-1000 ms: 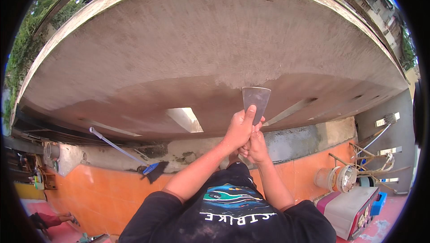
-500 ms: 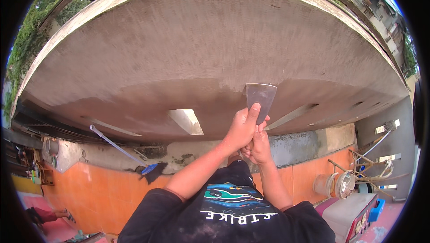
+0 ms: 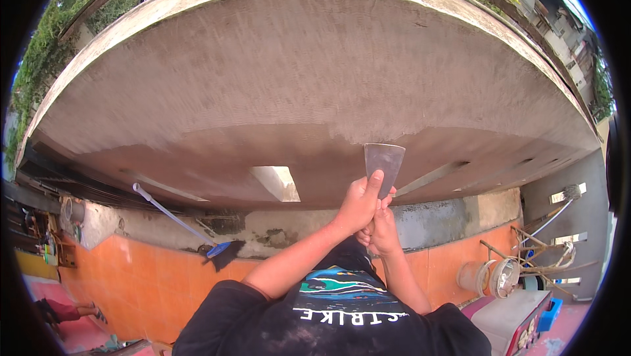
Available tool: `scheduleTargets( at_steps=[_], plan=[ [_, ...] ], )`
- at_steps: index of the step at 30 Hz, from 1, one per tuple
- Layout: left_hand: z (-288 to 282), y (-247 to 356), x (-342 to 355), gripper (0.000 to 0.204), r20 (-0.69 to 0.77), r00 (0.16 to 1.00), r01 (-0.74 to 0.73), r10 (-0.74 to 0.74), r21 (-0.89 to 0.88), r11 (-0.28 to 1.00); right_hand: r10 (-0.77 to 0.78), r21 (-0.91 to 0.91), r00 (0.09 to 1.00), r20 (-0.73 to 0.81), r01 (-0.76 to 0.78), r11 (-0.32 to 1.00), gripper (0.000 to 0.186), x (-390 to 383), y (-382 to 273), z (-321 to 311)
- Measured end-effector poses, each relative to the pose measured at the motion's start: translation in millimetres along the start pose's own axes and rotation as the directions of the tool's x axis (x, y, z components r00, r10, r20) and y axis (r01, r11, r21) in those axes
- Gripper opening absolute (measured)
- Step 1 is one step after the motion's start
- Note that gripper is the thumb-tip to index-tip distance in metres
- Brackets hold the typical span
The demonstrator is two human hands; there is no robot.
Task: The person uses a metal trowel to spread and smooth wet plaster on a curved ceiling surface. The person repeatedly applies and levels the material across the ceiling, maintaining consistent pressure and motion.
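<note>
Out in front of the person's black T-shirt [image 3: 348, 333], the left hand [image 3: 359, 203] is wrapped tight around a flat grey scraper [image 3: 385, 160], thumb laid up along the face of the blade. Just below it, the right hand [image 3: 382, 231] is curled closed too, holding the lower end of the same scraper, though the handle itself is mostly hidden by fingers. So the tool sticks out past both hands, wide edge farthest from the body.

Beyond the hands it's all grey-brown wall [image 3: 276, 73], and it goes darker right around where the blade's edge is. Honestly can't tell if the edge is touching it. Left of the left hand there's a slanted opening [image 3: 281, 185] in the wall, and farther left, a broom [image 3: 225, 249] with a blue head and dark bristles. Well off to the right of the right hand you've got some grubby buckets [image 3: 505, 278]. Orange floor [image 3: 164, 277] below the hands on both sides.
</note>
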State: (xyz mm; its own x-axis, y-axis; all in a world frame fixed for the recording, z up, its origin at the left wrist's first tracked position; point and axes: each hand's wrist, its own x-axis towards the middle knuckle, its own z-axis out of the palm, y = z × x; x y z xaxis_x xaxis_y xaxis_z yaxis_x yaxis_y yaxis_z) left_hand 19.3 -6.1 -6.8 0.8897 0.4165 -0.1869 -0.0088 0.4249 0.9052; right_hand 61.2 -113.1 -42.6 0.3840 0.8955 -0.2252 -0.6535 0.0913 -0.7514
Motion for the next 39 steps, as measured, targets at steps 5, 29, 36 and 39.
scheduleTargets(
  at_steps=[5,29,36,39],
  plan=[
    [-0.3,-0.5,0.4,0.060,0.006,0.989,-0.147,0.147,-0.015,0.989,-0.046,-0.121,0.998,-0.034,0.041,0.992,0.039,0.9,-4.4,-0.1],
    [38.5,-4.9,7.1,0.057,-0.262,0.935,-0.310,0.239,-0.279,0.909,-0.005,-0.700,0.999,-0.047,-0.029,0.713,0.030,-8.7,-70.0,-11.3],
    [50.3,-6.3,8.3,0.055,-0.139,0.954,-0.298,0.266,-0.355,0.886,0.007,-0.618,0.984,0.178,0.106,0.779,0.026,-20.1,-84.4,-26.0],
    [51.0,-12.6,8.9,0.052,-0.238,0.950,-0.281,0.204,-0.361,0.889,-0.003,-0.693,0.982,0.188,0.135,0.708,0.025,-20.2,-79.7,-32.8]
  ],
)
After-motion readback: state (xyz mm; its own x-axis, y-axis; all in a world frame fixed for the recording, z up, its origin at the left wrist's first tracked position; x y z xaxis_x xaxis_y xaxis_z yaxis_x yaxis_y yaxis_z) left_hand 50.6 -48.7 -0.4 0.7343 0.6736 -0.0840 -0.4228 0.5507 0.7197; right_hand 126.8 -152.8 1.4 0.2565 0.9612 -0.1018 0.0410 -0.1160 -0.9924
